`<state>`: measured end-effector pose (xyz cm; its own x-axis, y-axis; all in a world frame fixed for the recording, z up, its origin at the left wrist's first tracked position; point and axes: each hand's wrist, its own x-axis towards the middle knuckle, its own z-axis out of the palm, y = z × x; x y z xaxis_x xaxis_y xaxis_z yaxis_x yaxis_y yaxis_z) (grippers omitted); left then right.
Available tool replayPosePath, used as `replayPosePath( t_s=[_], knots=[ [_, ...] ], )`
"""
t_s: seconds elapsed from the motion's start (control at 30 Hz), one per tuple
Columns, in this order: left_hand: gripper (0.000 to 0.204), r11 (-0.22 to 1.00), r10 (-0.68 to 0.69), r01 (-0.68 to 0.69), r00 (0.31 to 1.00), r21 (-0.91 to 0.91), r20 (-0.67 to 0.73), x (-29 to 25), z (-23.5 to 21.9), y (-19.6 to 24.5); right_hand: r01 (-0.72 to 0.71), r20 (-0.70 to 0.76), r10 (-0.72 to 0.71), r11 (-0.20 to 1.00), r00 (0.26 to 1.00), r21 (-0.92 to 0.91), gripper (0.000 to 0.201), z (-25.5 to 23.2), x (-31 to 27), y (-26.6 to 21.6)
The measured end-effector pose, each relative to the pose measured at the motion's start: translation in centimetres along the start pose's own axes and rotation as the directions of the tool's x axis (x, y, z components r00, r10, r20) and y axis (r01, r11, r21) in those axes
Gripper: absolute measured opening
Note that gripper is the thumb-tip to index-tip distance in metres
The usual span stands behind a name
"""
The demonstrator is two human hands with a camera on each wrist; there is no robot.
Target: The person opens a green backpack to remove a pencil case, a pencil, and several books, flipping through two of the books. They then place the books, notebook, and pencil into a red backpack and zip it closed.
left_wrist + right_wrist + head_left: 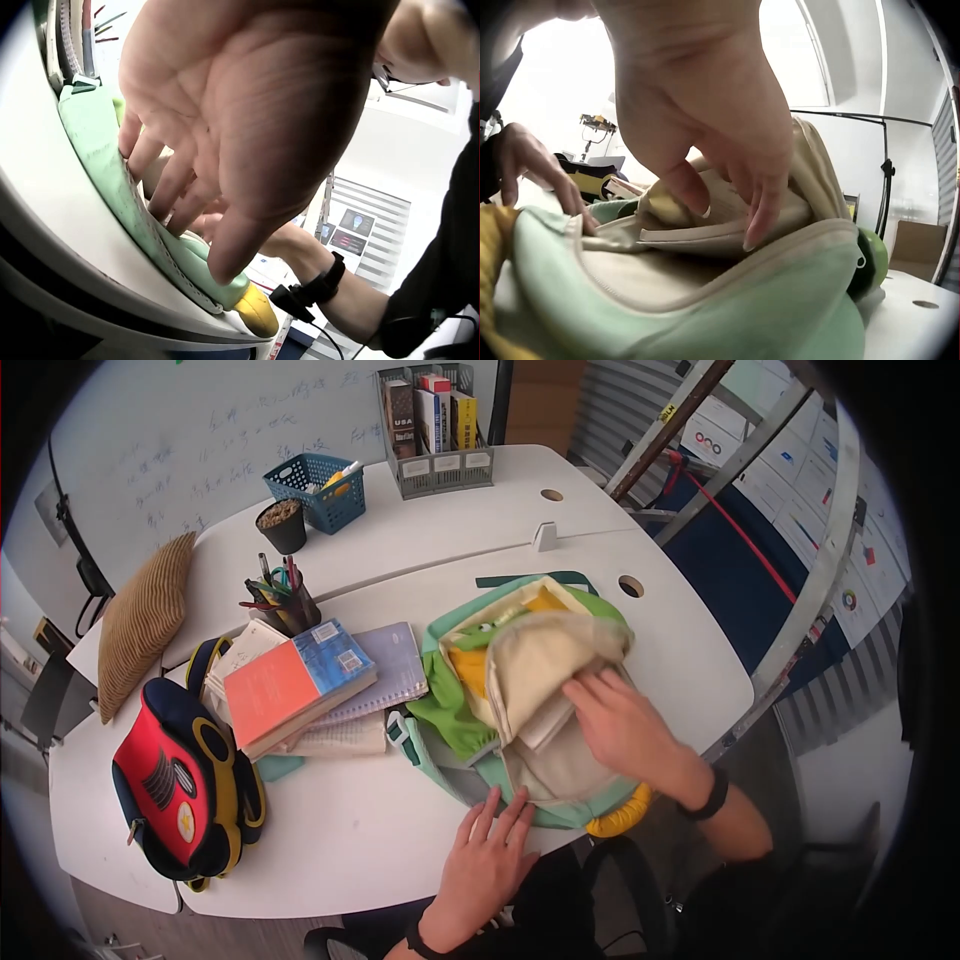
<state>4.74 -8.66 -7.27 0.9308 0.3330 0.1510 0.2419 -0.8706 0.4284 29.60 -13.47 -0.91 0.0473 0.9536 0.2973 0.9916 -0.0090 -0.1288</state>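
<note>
A mint-green, lime and cream backpack (455,775) lies unzipped on the table, its yellow handle (620,815) at the near edge. Inside its opening, the right hand (630,730) reaches down by the raised cream flap (535,655). The right wrist view shows that hand (705,112) with thumb and fingers apart, near a pale flat edge (697,234) within the bag; what it touches there is unclear. With fingers extended, the left hand (480,875) rests on the near rim; in the left wrist view its fingertips meet the green fabric (105,161).
Left of the backpack lie stacked books (290,690) and a spiral notebook (385,665). Further left are a red and navy bag (185,785) and a brown cushion (148,620). Behind stand a pen holder (290,610), potted plant (283,530), blue basket (340,505) and book rack (440,475).
</note>
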Motion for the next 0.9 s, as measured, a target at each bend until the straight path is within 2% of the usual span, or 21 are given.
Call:
replayPosePath(
  t_s=[0.1, 0.2, 0.3, 0.4, 0.43, 0.5, 0.6, 0.7, 0.8, 0.9],
  knots=[
    [0.064, 1.000, 0.004, -0.003, 1.000, 0.012, -0.011, 0.0, -0.1, -0.2, 0.072, 0.023, -0.070, 0.995, 0.997, -0.064, 0.051, -0.8, 1.8, 0.6],
    [0.065, 1.000, 0.003, -0.003, 1.000, 0.019, -0.025, -0.1, 0.1, -0.1, 0.134, 0.040, -0.130, 0.977, 0.991, -0.166, 0.042, 0.0, 1.7, 0.9],
    [0.065, 1.000, 0.011, -0.011, 1.000, 0.011, -0.025, -0.2, 0.3, -0.2, 0.082, 0.189, 0.002, 0.898, 0.982, -0.432, 0.026, 5.6, 0.6, 2.4],
    [0.066, 1.000, 0.020, -0.020, 1.000, 0.009, -0.020, -0.3, 0.1, -0.3, 0.136, 0.027, -0.146, 0.817, 0.989, -0.560, 0.017, 8.7, 1.1, 3.2],
    [0.067, 1.000, 0.021, -0.020, 1.000, 0.016, -0.016, -0.3, 0.1, -0.3, 0.134, 0.057, -0.124, 0.807, 0.991, -0.574, 0.017, 8.4, 1.5, 3.3],
    [0.067, 1.000, 0.019, -0.019, 1.000, 0.013, -0.017, -0.2, 0.3, -0.3, 0.138, 0.115, -0.085, 0.782, 0.990, -0.608, 0.015, 6.8, 3.3, 4.1],
    [0.067, 1.000, 0.002, -0.002, 0.999, -0.005, -0.036, -0.2, 0.6, -0.5, 0.143, 0.064, -0.128, 0.870, 0.990, -0.471, 0.021, 2.9, 5.0, 4.4],
    [0.068, 1.000, -0.013, 0.012, 0.999, -0.018, -0.053, -0.2, 0.9, -0.4, 0.137, 0.002, -0.150, 0.898, 0.989, -0.419, 0.009, -1.1, 5.0, 1.8],
    [0.068, 0.999, -0.031, 0.029, 0.998, -0.032, -0.063, -0.4, 1.0, -0.4, 0.321, 0.130, -0.294, 0.865, 0.947, -0.385, 0.008, -5.3, 4.2, -0.2],
    [0.067, 0.999, -0.031, 0.029, 0.997, -0.032, -0.073, -0.6, 0.8, -0.4, 0.375, 0.074, -0.372, 0.871, 0.925, -0.318, 0.010, -8.5, 3.4, -1.4]
  ],
)
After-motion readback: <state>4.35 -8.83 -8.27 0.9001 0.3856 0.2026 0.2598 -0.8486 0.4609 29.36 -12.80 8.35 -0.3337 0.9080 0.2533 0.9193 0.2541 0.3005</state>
